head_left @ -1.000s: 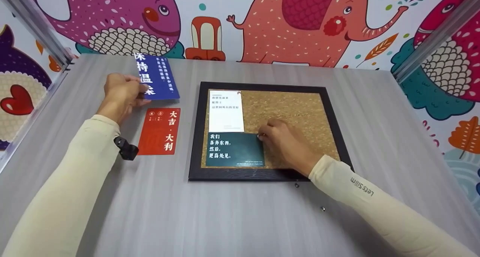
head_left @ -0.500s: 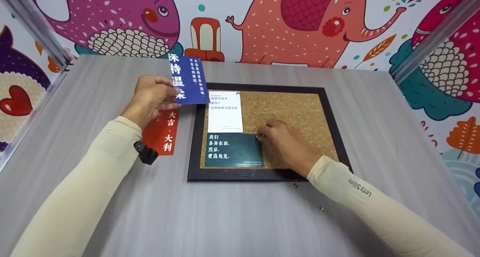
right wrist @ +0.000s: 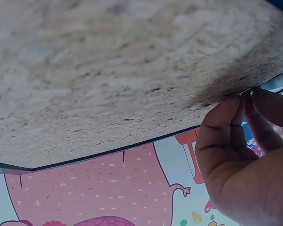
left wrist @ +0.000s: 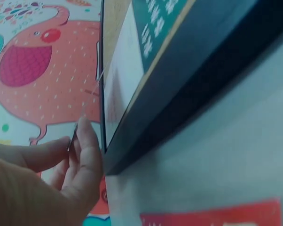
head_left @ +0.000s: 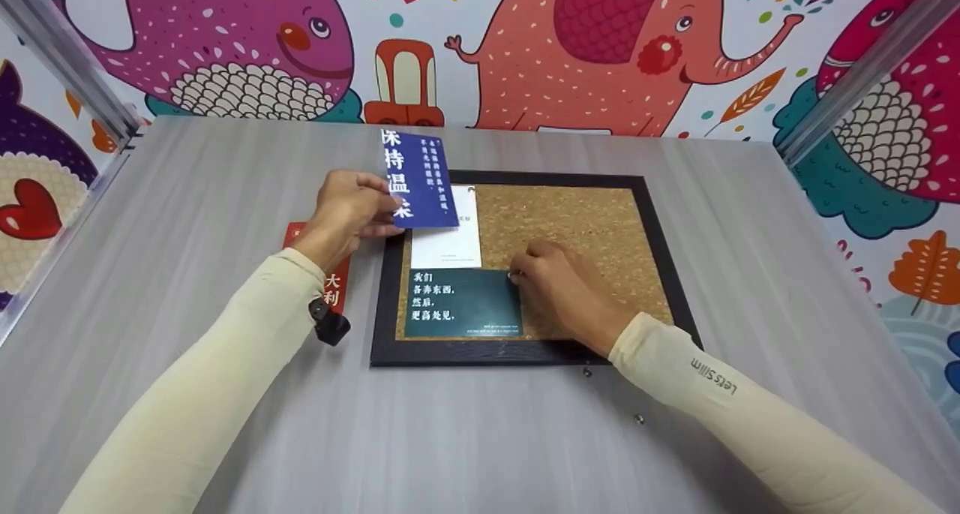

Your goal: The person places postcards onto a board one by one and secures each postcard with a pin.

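Observation:
My left hand pinches a blue card by its left edge. The card hangs over the board's upper left part and hides much of the white card. In the left wrist view the blue card shows almost edge-on between thumb and fingers. On the cork board, a dark green card lies below the white one. My right hand pinches a small shiny pushpin at the green card's upper right corner; its fingers mostly cover the pin in the right wrist view.
A black frame borders the cork. Left of it a red card lies on the grey table, partly under my left forearm. Two small metal pins, one nearer the frame, lie below the board. A patterned wall stands behind.
My left hand has carried the blue card rightward, from above the red card to over the white card and the frame's left side. The right hand stays at the green card's corner.

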Tool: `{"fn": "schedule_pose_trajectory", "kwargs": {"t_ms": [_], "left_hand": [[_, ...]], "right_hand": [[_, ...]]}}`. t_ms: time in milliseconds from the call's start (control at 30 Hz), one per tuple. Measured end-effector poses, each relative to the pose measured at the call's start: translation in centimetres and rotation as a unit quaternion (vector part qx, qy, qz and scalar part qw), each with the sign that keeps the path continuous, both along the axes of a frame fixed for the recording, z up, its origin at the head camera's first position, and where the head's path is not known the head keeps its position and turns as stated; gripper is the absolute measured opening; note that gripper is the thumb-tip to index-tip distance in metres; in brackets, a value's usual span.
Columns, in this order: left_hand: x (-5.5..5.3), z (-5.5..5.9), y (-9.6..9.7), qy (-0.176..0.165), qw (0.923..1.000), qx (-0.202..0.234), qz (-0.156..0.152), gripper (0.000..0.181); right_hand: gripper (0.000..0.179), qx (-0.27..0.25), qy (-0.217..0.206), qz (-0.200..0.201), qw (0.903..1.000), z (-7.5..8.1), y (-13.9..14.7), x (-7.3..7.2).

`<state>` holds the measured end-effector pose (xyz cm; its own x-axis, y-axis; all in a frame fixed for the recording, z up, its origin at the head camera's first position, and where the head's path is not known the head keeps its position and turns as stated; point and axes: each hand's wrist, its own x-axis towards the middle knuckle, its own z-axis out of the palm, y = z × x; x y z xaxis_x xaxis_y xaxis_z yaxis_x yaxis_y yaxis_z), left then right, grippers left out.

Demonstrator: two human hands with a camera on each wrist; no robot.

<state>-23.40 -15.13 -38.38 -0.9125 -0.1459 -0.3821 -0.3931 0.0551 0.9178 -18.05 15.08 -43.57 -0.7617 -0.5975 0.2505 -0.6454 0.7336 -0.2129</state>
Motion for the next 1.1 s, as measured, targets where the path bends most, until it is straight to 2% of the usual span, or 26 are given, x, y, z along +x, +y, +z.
{"fn": "schedule_pose_trajectory", "kwargs": {"t_ms": [167, 433, 867, 1100], "left_hand": [[0.0, -0.4, 1.7, -0.001, 0.9999, 0.005, -0.010, 0.024], [0.1, -0.8, 4.3, -0.001, 0.9992, -0.016, -0.037, 0.022], [0.1, -1.4, 8.2, 0.015, 0.9978, -0.030, -0.057, 0.018], [0.2, -1.9, 9.6, 0.011, 0.9980, -0.010, -0.062, 0.015]], "right_hand": [[0.008, -0.006, 0.002, 0.005, 1.0000, 0.0, 0.1, 0.0], [0.009, -0.012, 0.005, 0.015, 0.9998, 0.0, 0.0, 0.0], [0.013, 0.012, -0.033, -0.017, 0.9992, 0.3, -0.1, 0.1], [0.017, 0.007, -0.043, -0.023, 0.9988, 0.2, -0.2, 0.0]]}}
